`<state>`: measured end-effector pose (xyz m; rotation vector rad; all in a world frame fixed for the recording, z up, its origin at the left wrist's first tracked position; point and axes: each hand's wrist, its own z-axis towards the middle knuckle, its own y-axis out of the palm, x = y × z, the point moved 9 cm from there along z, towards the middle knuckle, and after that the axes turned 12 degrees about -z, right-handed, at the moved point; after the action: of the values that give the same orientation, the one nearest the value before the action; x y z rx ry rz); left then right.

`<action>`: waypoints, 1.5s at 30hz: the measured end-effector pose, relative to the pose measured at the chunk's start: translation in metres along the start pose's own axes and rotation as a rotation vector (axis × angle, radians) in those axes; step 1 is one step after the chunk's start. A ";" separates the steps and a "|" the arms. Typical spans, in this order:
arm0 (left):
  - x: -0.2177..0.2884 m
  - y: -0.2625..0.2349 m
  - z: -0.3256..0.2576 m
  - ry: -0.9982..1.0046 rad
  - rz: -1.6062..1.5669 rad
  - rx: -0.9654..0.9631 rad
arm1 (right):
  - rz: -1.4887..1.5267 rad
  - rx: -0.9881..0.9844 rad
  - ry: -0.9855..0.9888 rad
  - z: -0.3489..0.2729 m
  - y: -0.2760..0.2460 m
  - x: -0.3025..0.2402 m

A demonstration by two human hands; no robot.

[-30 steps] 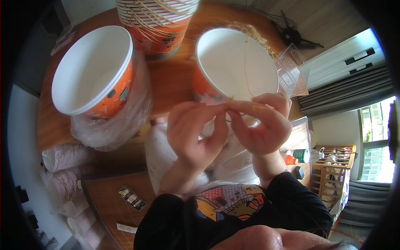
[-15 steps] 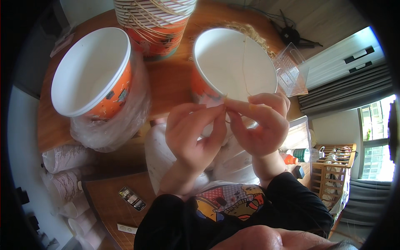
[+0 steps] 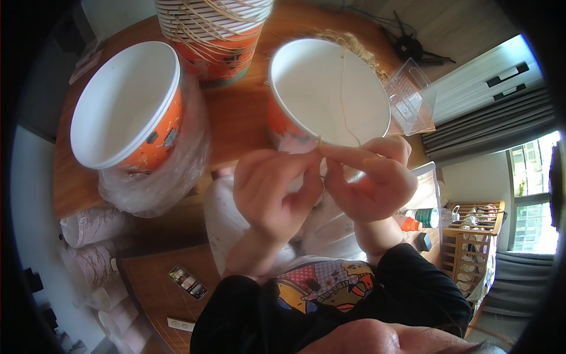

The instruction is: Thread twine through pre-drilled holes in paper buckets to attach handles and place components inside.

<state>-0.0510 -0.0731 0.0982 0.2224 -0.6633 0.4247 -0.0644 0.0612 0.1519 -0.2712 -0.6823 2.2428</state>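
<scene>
The open paper cup [image 3: 330,88] stands on the bench [image 3: 236,112], at its near edge. Left of that cup, another cup [image 3: 127,106] sits in a plastic bag [image 3: 165,177]. Behind and left of it rises a stack of cups [image 3: 215,29]. To its right lies a clear plastic box [image 3: 413,97]. Just before the cup, the left hand [image 3: 274,189] and right hand [image 3: 368,177] meet at its rim, and a thin string [image 3: 344,94] hangs inside the cup.

Paper cup [image 3: 327,94] white inside, orange printed outside, tan string [image 3: 345,100], brown wood table [image 3: 236,112], black sleeves [image 3: 424,283]
</scene>
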 end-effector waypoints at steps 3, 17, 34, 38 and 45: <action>0.001 0.001 0.000 0.031 0.050 0.015 | 0.109 0.020 0.081 -0.011 0.004 0.010; 0.003 0.003 -0.002 0.091 0.047 0.011 | 0.260 -0.112 0.169 -0.017 0.011 0.016; -0.004 0.014 -0.006 0.059 0.011 -0.029 | 0.638 0.011 0.132 -0.011 0.028 0.042; -0.005 0.017 -0.006 0.038 0.015 -0.027 | 0.388 -0.001 0.074 -0.017 0.018 0.041; -0.003 0.025 -0.008 0.049 0.005 -0.052 | 0.185 0.032 0.234 -0.035 0.010 0.035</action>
<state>-0.0598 -0.0486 0.0914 0.1609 -0.6264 0.4158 -0.0815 0.0945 0.1180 -0.5916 -0.5140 2.3448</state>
